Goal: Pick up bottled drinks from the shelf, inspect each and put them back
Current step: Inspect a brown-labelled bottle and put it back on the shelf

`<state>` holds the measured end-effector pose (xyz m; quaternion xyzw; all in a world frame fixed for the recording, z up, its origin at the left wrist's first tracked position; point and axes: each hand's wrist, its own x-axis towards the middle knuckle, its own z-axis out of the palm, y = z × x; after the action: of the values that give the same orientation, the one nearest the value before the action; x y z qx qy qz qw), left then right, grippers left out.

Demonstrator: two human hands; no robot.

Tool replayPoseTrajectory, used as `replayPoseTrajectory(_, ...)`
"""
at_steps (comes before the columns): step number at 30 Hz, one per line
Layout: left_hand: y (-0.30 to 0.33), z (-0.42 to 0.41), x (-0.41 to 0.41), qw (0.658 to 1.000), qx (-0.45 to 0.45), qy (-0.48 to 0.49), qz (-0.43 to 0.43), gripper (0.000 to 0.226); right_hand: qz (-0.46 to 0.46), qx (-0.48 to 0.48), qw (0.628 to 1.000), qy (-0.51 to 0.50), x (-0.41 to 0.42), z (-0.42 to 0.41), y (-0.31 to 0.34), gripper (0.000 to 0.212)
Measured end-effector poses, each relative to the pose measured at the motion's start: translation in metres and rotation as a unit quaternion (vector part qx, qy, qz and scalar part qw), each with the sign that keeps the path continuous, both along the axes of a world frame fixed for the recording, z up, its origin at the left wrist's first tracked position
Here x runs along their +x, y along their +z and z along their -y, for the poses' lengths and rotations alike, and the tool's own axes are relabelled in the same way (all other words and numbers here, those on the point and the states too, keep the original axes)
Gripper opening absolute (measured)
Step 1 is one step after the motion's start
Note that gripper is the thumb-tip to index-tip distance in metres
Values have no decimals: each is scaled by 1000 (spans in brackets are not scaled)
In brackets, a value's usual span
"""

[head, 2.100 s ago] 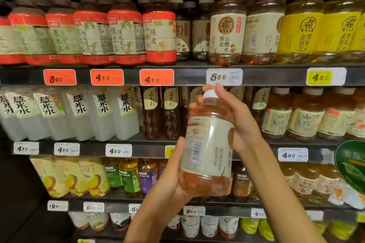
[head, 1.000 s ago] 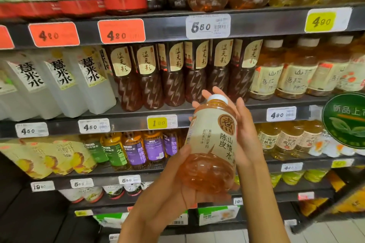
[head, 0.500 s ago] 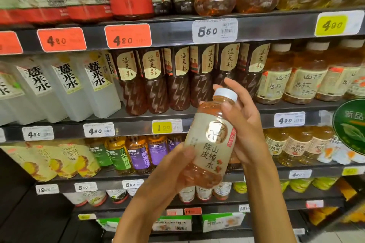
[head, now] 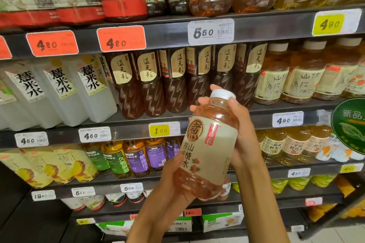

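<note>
Clear plastic bottle of amber drink, cream label, white cap, tilted at frame centre. Left hand cups base; right hand wraps neck. Judgement: rotate slowly, check label and cap, keep base supported.

Both hands hold an amber bottle (tilted) before stocked shelves

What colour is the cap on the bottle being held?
White. The cap tops the amber drink bottle held by both hands; the head view shows it clearly.
</note>
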<state>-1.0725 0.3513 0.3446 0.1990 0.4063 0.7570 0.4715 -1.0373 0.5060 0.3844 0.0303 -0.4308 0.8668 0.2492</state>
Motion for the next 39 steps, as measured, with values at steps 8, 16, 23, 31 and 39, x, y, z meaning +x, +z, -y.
replayPoseTrajectory(8,2,2,7,939,-177,46,-292,58,34,156,981,-107,10,1,2,22)
replayPoseTrajectory(16,-6,2,10,998,-11,-60,2,82,91,95,991,9,3,4,7,69)
replayPoseTrajectory(23,2,4,7,970,-135,45,-195,58,67,135,987,-55,7,-4,10,29)
replayPoseTrajectory(31,-2,6,11,959,-146,67,-234,57,105,146,982,-55,10,-3,14,53)
replayPoseTrajectory(39,-4,7,4,991,-67,-14,-115,70,61,46,997,29,2,-4,16,42)
